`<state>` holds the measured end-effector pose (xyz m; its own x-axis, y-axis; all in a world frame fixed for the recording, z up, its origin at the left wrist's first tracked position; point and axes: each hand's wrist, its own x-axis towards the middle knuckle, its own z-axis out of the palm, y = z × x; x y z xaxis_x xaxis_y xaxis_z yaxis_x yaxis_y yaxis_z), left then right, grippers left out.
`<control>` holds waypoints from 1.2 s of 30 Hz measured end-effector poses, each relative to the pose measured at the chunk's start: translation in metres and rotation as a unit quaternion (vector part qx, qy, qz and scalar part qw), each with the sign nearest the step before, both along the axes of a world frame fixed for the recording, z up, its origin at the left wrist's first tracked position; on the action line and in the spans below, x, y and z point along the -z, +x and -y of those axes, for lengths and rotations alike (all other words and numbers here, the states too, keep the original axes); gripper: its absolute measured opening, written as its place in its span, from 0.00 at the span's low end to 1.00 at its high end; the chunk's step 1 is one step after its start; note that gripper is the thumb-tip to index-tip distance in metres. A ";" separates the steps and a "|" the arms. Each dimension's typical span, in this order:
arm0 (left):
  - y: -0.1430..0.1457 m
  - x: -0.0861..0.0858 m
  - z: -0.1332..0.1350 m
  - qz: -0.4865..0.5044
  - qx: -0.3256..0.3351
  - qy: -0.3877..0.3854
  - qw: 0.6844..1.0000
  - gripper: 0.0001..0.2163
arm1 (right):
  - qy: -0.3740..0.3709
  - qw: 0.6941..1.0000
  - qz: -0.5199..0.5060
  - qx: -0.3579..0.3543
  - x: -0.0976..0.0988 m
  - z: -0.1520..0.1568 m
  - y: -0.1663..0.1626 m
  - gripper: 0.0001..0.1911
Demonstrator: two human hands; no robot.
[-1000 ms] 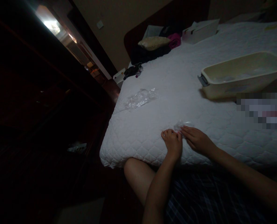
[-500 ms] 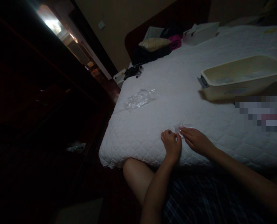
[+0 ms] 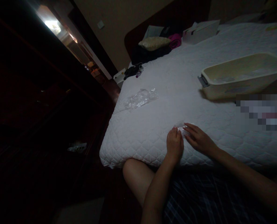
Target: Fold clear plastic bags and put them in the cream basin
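Note:
A small piece of clear, crinkled plastic, seemingly a bag (image 3: pixel 181 125), lies on the white quilted bed cover near its front edge. My left hand (image 3: pixel 175 143) is closed on the left part of this plastic, fingers bent and knuckles up. Just to the right, my right hand (image 3: pixel 200 138) rests over the other end with its fingers stretched and a little apart, their tips touching the plastic. Part of the plastic is hidden under both hands. Farther left lies a larger, flattened clear plastic bag (image 3: pixel 141 99), which neither hand touches.
A cream plastic bin (image 3: pixel 236 90) with a grey latch stands on the bed at right, beside a blurred-out item (image 3: pixel 264 112). At the back are a white box (image 3: pixel 201 32), a beige pillow (image 3: pixel 154 43) and dark clothes. The bed's left edge (image 3: pixel 108 137) drops to dark floor.
My left hand has shifted right, closer to my right hand, and its fingers have closed up more. My right hand's fingers have spread slightly. The plastic between them looks more bunched.

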<state>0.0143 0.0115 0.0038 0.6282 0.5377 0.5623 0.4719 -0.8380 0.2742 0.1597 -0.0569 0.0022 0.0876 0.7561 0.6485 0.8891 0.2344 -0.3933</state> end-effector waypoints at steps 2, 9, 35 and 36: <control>0.000 -0.002 0.001 -0.011 -0.004 -0.017 1.000 0.14 | 0.028 0.998 -0.013 0.057 -0.001 0.002 0.001 0.19; 0.001 -0.006 0.004 -0.025 -0.018 -0.035 0.999 0.14 | 0.033 0.962 -0.057 0.264 0.006 -0.005 0.013 0.18; 0.001 -0.012 0.004 -0.049 0.014 -0.033 0.998 0.20 | 0.000 0.956 -0.225 0.187 0.000 -0.002 0.008 0.15; 0.001 -0.012 0.004 -0.046 0.013 -0.036 0.998 0.19 | 0.000 0.955 -0.230 0.186 0.000 -0.001 0.008 0.15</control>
